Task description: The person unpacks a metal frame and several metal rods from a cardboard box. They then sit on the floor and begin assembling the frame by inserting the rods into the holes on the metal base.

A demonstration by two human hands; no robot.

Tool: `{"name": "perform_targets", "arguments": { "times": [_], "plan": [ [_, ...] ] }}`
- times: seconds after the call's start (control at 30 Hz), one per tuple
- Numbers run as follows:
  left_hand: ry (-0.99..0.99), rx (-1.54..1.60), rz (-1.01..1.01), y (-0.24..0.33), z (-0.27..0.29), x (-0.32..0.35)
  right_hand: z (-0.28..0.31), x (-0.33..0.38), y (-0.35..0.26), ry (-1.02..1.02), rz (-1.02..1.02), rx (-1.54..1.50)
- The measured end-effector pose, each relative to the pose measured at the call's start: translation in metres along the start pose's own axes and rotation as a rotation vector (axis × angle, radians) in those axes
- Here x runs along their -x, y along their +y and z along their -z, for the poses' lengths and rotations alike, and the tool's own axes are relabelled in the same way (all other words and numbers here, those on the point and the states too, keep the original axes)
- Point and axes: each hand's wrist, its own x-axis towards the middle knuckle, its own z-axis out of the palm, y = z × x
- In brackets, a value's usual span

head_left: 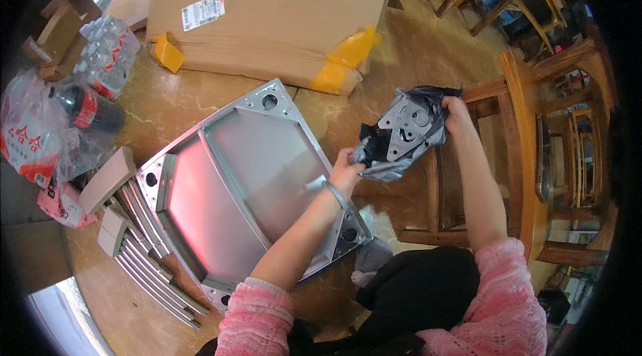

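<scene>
Between my two hands a dark grey plastic bag point(390, 170) is held open over the floor. Flat grey metal brackets point(406, 125) with round holes lie in its mouth. My left hand point(345, 168) is closed on the near left edge of the bag, and my right hand point(457, 114) grips its far right edge. Below my left forearm a large silver metal panel point(274, 162) lies on the floor, with raised edges, a cross bar and corner plates with holes. My left forearm hides part of its right side.
Behind the panel lies a big cardboard box point(267, 15) with yellow tape. Metal tubes point(157, 280) with cardboard pieces are at the left. A dark drink bottle point(87, 108), plastic bags point(30, 128) and a pack of water bottles point(107, 55) stand beyond. A wooden chair point(518, 148) is at the right.
</scene>
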Motion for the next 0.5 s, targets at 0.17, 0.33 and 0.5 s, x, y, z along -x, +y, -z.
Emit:
{"name": "perform_targets", "arguments": {
  "times": [0.17,0.33,0.5],
  "plan": [
    [0.119,-0.948,-0.211,-0.014,-0.009,0.020,-0.026,-0.030,0.049,-0.114,0.038,0.228],
    [0.262,-1.449,-0.461,-0.002,0.002,0.002,-0.034,-0.022,0.096,0.072,0.456,1.320],
    [0.232,-1.576,-0.336,0.001,0.014,-0.043,-0.042,-0.027,0.123,0.129,0.409,1.238]
  ]
}}
